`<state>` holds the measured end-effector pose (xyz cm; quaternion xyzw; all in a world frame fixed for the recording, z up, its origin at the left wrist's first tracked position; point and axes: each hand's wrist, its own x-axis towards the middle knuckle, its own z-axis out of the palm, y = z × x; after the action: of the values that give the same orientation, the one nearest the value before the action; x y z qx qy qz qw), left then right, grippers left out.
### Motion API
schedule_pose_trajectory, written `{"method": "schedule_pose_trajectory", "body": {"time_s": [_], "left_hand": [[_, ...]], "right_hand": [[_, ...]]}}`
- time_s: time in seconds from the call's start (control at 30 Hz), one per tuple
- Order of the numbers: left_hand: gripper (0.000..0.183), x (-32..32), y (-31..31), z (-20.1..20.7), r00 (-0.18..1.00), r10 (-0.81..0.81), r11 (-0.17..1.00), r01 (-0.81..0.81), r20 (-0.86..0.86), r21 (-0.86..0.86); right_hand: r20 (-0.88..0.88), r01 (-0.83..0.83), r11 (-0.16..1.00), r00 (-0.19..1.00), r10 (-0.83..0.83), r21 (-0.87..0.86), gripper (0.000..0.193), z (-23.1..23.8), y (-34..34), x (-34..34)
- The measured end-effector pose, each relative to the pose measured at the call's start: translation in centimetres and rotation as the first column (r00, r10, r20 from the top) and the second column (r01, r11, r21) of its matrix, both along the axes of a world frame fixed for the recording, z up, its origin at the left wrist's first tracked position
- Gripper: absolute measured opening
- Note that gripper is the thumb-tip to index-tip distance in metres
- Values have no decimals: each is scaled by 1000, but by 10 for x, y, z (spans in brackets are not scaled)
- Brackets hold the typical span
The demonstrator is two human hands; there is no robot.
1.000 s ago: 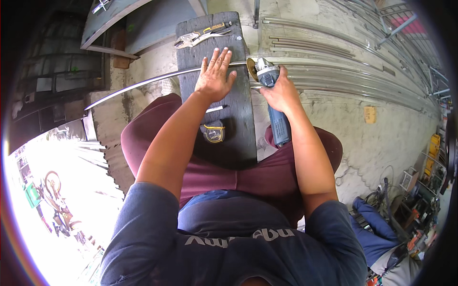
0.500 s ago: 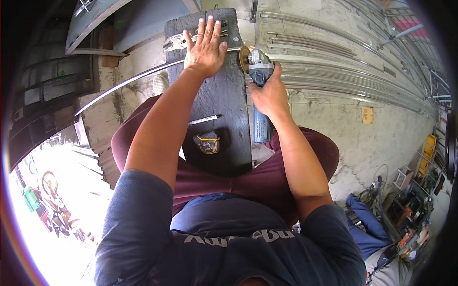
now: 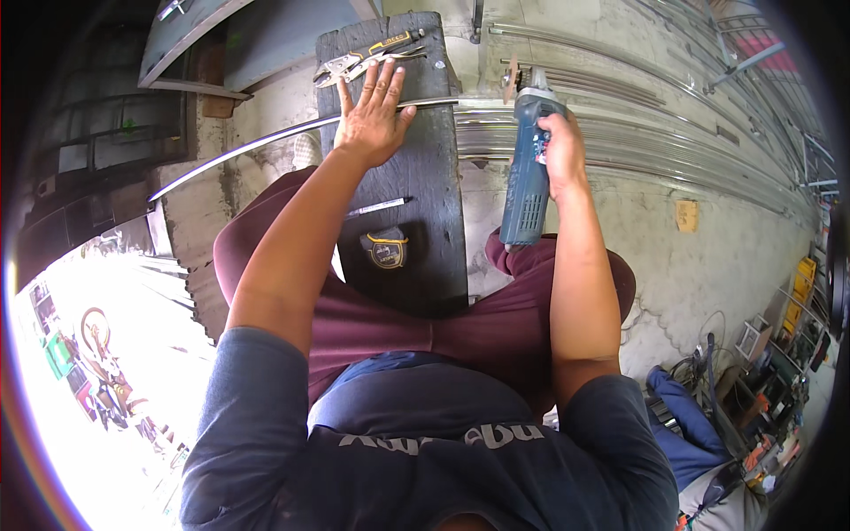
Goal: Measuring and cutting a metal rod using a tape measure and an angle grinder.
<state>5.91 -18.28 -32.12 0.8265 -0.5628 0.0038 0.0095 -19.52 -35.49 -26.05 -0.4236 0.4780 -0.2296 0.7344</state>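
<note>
My left hand [image 3: 372,119] lies flat with fingers apart, pressing a long thin metal tube [image 3: 243,157] across a dark wooden plank [image 3: 429,226]. Its fingertips reach toward silver locking pliers [image 3: 340,71] near the plank's far end, beside a yellow and black handle [image 3: 395,41]. My right hand [image 3: 565,155] is wrapped round the body of a blue angle grinder [image 3: 528,181], held right of the plank. The grinder's disc [image 3: 512,80] stands apart from the tube's right end. Nearer me on the plank are a white marker pen [image 3: 376,207] and a tape measure [image 3: 387,249].
Several long metal tubes [image 3: 611,133] lie on the concrete floor [image 3: 611,208] to the right. A grey metal panel [image 3: 274,44] stands at the far left. At the lower right are a blue cloth [image 3: 686,411] and a yellow object [image 3: 800,281] among clutter.
The angle grinder has moved right in my right hand, its disc leaving the tube at the plank's edge. My left hand has shifted slightly left and nearer, still flat on the tube.
</note>
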Motion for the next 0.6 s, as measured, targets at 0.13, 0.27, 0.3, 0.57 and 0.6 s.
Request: {"method": "schedule_pose_trajectory", "body": {"time_s": [0.13, 0.27, 0.3, 0.57, 0.6], "left_hand": [[68, 5, 23, 16, 999, 38, 999, -38, 8, 13], [68, 18, 54, 25, 997, 76, 989, -72, -30, 127], [70, 16, 58, 31, 988, 108, 973, -82, -110, 218], [78, -23, 79, 37, 979, 189, 950, -161, -82, 267], [79, -27, 80, 37, 978, 193, 949, -166, -76, 269]], "right_hand": [[192, -63, 987, 981, 34, 149, 37, 6, -20, -26], [166, -38, 999, 986, 33, 29, 41, 43, -23, -43], [149, -38, 999, 988, 37, -1, 41, 48, -25, -51], [84, 54, 995, 995, -61, 82, 43, 21, -39, -73], [59, 61, 993, 996, -67, 102, 42, 19, -36, -71]]}}
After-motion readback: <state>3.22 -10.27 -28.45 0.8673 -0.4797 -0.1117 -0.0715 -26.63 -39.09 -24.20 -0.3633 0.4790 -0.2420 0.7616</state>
